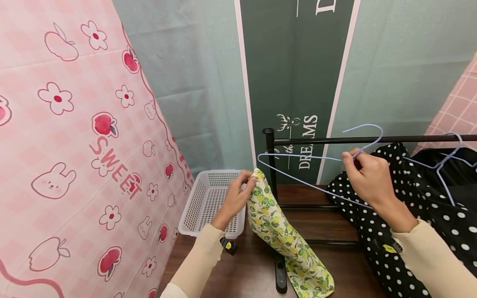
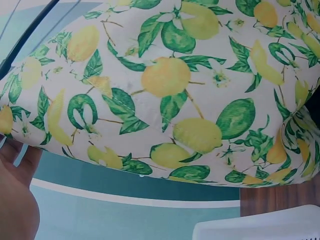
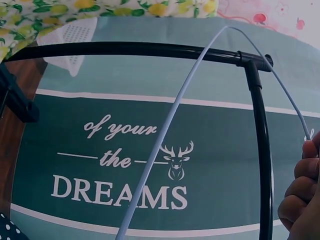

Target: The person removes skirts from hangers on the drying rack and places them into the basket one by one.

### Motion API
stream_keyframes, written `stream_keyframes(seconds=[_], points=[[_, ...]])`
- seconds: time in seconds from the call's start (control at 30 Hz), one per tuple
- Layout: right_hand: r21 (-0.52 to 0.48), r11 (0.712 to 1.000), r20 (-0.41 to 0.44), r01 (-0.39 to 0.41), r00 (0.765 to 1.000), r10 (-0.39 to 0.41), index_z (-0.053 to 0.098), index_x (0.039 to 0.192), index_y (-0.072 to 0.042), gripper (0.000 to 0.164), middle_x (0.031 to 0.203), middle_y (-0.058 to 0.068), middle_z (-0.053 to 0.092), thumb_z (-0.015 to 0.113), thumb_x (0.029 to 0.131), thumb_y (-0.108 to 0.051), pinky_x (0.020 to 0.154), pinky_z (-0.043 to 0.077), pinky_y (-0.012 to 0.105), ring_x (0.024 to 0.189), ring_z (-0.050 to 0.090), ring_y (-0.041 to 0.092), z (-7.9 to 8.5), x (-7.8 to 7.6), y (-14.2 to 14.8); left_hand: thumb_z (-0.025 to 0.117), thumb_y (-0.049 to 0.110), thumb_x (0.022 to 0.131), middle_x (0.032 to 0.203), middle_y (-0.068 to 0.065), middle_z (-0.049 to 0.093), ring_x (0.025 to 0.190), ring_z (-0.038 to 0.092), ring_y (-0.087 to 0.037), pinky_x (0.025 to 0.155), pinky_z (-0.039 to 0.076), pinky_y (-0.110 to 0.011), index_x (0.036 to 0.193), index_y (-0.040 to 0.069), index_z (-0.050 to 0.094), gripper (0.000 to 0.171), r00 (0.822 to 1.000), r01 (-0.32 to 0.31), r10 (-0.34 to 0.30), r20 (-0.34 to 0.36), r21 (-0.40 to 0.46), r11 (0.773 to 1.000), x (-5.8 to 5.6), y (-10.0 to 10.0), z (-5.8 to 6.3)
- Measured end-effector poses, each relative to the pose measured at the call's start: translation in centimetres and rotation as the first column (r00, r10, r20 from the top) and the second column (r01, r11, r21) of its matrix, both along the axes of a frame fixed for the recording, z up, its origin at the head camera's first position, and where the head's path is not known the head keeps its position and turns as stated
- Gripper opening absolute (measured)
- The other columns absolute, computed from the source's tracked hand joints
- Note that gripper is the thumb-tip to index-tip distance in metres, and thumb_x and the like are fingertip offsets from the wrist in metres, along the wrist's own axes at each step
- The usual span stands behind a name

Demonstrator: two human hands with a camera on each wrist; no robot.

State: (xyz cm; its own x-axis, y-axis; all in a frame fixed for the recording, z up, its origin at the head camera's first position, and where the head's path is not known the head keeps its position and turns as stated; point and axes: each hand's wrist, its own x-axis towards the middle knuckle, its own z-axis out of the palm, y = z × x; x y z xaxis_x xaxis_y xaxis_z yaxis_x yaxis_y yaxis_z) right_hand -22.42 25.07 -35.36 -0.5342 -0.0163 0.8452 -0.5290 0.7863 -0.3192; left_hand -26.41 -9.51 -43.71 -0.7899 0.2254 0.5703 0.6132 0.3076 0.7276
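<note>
My left hand [image 1: 235,198] pinches the top corner of a white cloth with a yellow lemon and green leaf print [image 1: 273,219]. The cloth hangs down in folds from there, and in the left wrist view its print [image 2: 165,112] spreads over most of the picture beside the hand [image 2: 17,192]. In my right hand [image 1: 374,178] is a thin light blue clothes hanger [image 1: 302,156], gripped at the base of its hook. The hanger's free end points left, just above the pinched corner. From the right wrist, the bent arm of the hanger [image 3: 151,163] crosses before the rack.
A black clothes rack [image 1: 316,141] stands ahead, its end post behind the cloth. On its right hang black garments with white dots [image 1: 421,198], on blue hangers. A white perforated basket [image 1: 203,186] sits on the brown floor at left. A pink printed curtain [image 1: 82,157] borders the left side.
</note>
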Motion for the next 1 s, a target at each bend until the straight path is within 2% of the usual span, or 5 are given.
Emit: stream_keyframes(seconds=[0.2,0.47,0.8,1.0], points=[[0.024,1.000,0.019,0.016,1.000,-0.017,0.070,0.083,0.002,0.024,0.060,0.006,0.058,0.065,0.100,-0.013,0.053,0.028,0.022,0.056,0.035,-0.005,-0.3,0.0,0.3,0.059,0.003,0.108,0.100,-0.018,0.069,0.090,0.065,-0.019,0.075,0.053,-0.026,0.109,0.001,0.065,0.007,1.000,-0.018,0.017,0.003,0.020,1.000,0.2,-0.1,0.3],[0.085,0.995,0.030,0.051,0.998,-0.054,0.073,0.084,0.002,0.022,0.060,0.009,0.063,0.066,0.098,-0.014,0.053,0.030,0.024,0.052,0.041,0.006,-1.3,-0.2,1.0,0.061,0.013,0.110,0.102,-0.012,0.072,0.094,0.066,-0.017,0.077,0.055,-0.026,0.109,0.007,0.067,0.009,0.999,0.027,-0.026,-0.024,0.047,0.999,-0.4,-1.0,-0.3],[0.117,0.990,0.026,0.079,0.996,-0.082,0.073,0.084,-0.001,0.019,0.056,0.005,0.058,0.067,0.095,-0.015,0.052,0.030,0.027,0.051,0.041,0.008,-2.0,-0.5,2.3,0.059,-0.001,0.106,0.095,-0.023,0.069,0.087,0.062,-0.014,0.078,0.052,-0.024,0.109,-0.006,0.064,0.007,0.997,0.000,0.005,-0.072,0.063,0.998,0.3,-1.1,1.1],[0.122,0.987,0.028,0.105,0.994,-0.109,0.073,0.082,-0.002,0.019,0.054,0.003,0.056,0.067,0.093,-0.016,0.050,0.030,0.029,0.051,0.038,0.004,-2.4,-0.5,2.8,0.059,0.001,0.107,0.096,-0.019,0.069,0.088,0.059,-0.013,0.078,0.053,-0.032,0.109,-0.002,0.065,0.006,0.998,-0.006,0.011,-0.063,0.074,0.997,0.0,-1.4,1.5]])
